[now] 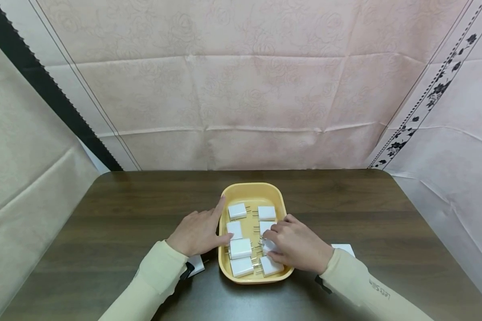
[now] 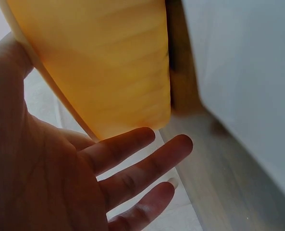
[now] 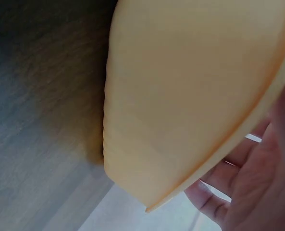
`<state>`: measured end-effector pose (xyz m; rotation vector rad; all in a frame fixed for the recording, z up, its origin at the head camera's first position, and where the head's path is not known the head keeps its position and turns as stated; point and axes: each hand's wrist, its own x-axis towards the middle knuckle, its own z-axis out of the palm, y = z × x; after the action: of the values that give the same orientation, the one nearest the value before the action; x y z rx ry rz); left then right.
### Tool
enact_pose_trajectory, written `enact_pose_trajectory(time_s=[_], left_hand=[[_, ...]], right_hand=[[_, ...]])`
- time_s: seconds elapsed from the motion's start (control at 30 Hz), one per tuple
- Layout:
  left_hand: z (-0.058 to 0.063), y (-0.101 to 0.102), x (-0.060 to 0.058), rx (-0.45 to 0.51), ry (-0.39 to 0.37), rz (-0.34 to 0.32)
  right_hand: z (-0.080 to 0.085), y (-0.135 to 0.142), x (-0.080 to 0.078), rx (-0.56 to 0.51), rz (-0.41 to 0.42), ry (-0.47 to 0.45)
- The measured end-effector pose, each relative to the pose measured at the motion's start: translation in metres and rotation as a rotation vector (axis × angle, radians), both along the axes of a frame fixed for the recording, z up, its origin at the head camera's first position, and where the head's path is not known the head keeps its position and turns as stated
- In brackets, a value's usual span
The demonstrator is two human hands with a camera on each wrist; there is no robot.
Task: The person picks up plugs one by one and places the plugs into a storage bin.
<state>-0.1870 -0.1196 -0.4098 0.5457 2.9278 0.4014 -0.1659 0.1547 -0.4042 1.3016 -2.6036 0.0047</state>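
A yellow tray (image 1: 252, 191) on the table holds several white charger plugs in two columns, their metal prongs pointing mostly inward. My left hand (image 1: 198, 229) lies at the tray's left side, its thumb reaching over the rim beside a charger plug (image 1: 234, 229). In the left wrist view the left fingers (image 2: 137, 166) extend loosely outside the tray wall (image 2: 108, 62). Over the right rim reaches my right hand (image 1: 299, 245), with thumb and fingers around a charger plug (image 1: 268, 246) in the right column. The right wrist view shows the tray's outer wall (image 3: 180, 91), which hides the fingertips.
Beside the left wrist a white block (image 1: 196, 265) lies on the brown wooden table (image 1: 164, 191). Another white object (image 1: 344, 248) shows partly behind the right forearm. A pale patterned cloth (image 1: 233, 98) hangs beyond the table's far edge.
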Motion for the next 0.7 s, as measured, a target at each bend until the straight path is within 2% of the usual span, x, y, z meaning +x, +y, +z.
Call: enact_pose_trajectory(time_s=[0.17,0.33,0.7], left_hand=[[-0.001,0.0,-0.001,0.003,-0.001,0.002],[-0.001,0.0,-0.001,0.006,-0.003,0.003],[-0.001,-0.001,-0.002,-0.003,-0.013,-0.004]], right_hand=[[0.001,0.001,0.0,-0.015,-0.009,-0.016],[0.004,0.003,-0.006,-0.088,-0.034,-0.002],[-0.001,0.011,-0.019,-0.139,-0.163,0.076]])
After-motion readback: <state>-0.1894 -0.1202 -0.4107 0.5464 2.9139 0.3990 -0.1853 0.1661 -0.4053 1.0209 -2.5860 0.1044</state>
